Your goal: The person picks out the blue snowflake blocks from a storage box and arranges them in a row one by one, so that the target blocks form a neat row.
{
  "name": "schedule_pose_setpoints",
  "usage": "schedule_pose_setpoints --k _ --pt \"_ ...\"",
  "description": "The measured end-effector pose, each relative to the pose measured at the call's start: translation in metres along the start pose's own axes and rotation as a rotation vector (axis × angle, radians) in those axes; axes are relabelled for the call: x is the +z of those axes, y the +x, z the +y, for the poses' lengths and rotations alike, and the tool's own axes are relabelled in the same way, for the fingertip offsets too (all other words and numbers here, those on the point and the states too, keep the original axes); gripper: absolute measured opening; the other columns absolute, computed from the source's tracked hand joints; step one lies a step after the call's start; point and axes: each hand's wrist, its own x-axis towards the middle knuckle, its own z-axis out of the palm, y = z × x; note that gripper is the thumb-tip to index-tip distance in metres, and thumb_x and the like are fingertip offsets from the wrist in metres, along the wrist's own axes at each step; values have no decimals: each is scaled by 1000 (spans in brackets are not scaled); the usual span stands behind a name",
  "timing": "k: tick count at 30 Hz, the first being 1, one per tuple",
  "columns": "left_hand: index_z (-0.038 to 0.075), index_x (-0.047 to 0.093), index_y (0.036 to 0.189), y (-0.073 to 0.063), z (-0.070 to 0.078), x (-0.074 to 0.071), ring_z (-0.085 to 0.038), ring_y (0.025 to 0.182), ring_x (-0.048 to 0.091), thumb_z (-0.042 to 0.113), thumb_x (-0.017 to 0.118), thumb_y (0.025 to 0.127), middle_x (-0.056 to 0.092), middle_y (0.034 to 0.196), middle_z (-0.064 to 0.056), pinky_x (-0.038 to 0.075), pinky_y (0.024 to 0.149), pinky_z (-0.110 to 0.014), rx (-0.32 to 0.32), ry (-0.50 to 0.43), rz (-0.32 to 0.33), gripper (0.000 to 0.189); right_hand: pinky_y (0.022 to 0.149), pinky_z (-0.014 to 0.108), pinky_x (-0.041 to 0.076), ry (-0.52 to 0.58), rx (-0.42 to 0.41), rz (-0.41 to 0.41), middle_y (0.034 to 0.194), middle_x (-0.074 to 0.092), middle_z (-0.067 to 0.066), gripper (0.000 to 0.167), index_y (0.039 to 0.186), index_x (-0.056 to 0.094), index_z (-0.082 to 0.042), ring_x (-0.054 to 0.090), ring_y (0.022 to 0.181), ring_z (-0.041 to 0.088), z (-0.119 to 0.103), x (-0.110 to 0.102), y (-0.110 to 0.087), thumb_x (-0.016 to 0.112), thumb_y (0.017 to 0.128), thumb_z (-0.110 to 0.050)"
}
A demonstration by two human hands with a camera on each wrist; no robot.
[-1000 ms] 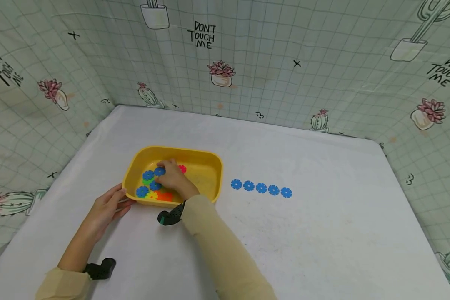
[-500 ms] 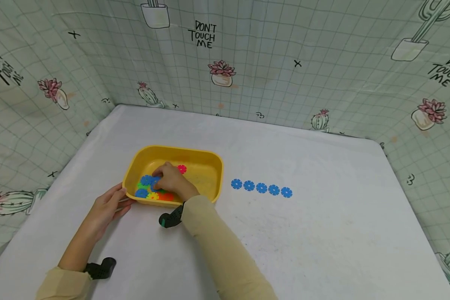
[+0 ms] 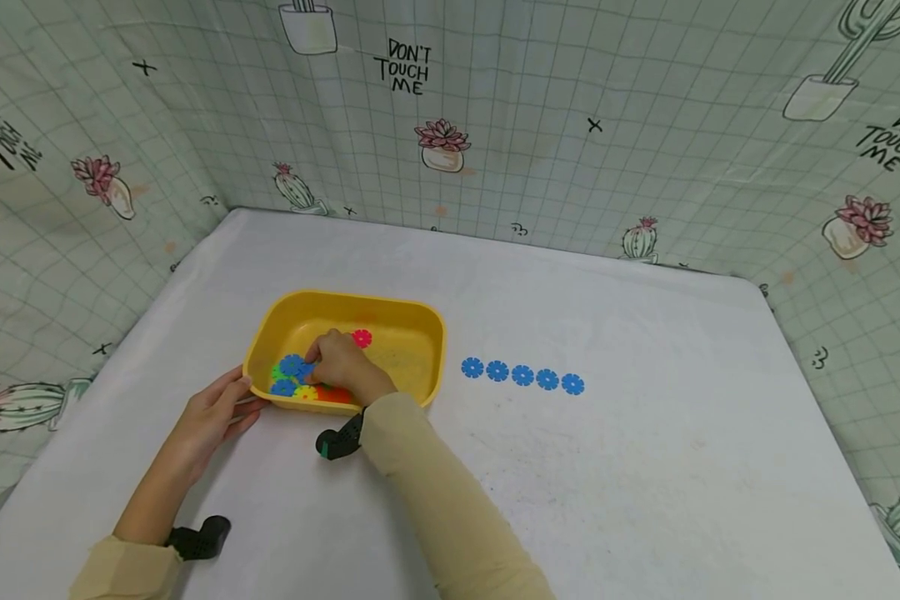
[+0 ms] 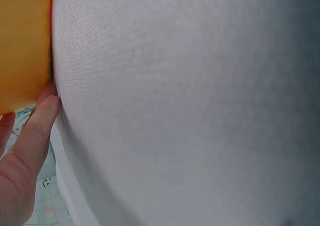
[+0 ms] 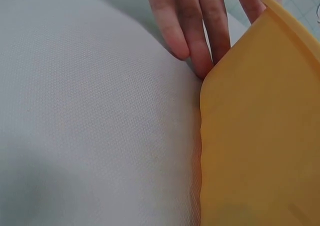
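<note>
A yellow plastic tray [image 3: 412, 354] stands at the left of the white table. My left hand [image 3: 212, 417] holds its near left corner, thumb at the rim and fingers low against the outer wall. In the right wrist view these fingers [image 5: 187, 30] touch the tray's base. My right hand [image 3: 342, 364] reaches inside the tray, thumb and forefinger pinching a blue snowflake disc [image 3: 303, 374]. More discs lie around it: blue, green, a yellow disc [image 3: 305, 392], orange-red ones [image 3: 336, 395] and a pink disc [image 3: 362, 338]. The right fingertips are partly hidden.
Right of the tray, several blue snowflake discs [image 3: 522, 376] lie flat in a straight row on the white tablecloth [image 3: 645, 467]. A patterned cloth [image 3: 525, 167] hangs behind and at both sides. Each wrist wears a black camera mount [image 3: 201, 537].
My right hand has shifted slightly nearer and lower within the tray, and the blue discs by its fingertips have moved leftward. My left hand stays at the corner; the row is unchanged.
</note>
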Motion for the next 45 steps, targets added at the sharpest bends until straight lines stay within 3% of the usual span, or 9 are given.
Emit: schedule_pose_setpoints --k 19,31,39,45 --pt "3 11 149 -1 -1 -2 13 84 54 41 30 100 33 141 -31 52 80 -12 -1 -11 -8 65 81 16 48 -46 7 -20 98 63 0 21 101 65 -9 51 85 10 -1 2 1 70 83 -17" --pt "3 13 149 -2 2 -2 13 84 55 42 30 100 37 139 -30 51 81 -12 21 0 3 65 69 15 46 -73 7 -2 91 61 -1 16 95 65 -7 51 79 11 0 -11 -10 70 83 -17" --pt "4 12 149 -3 3 -1 13 84 54 41 29 100 35 140 -30 51 81 -12 18 -6 -4 64 56 14 40 166 -43 36 77 54 -1 8 86 62 -7 47 68 11 9 -28 -27 68 84 -11" --pt "3 13 149 -3 3 -2 13 85 54 43 30 99 35 140 -30 51 81 -12 28 -9 -8 66 58 15 47 363 -94 56 79 55 2 7 92 60 -7 55 70 17 18 -47 -48 64 88 -12"
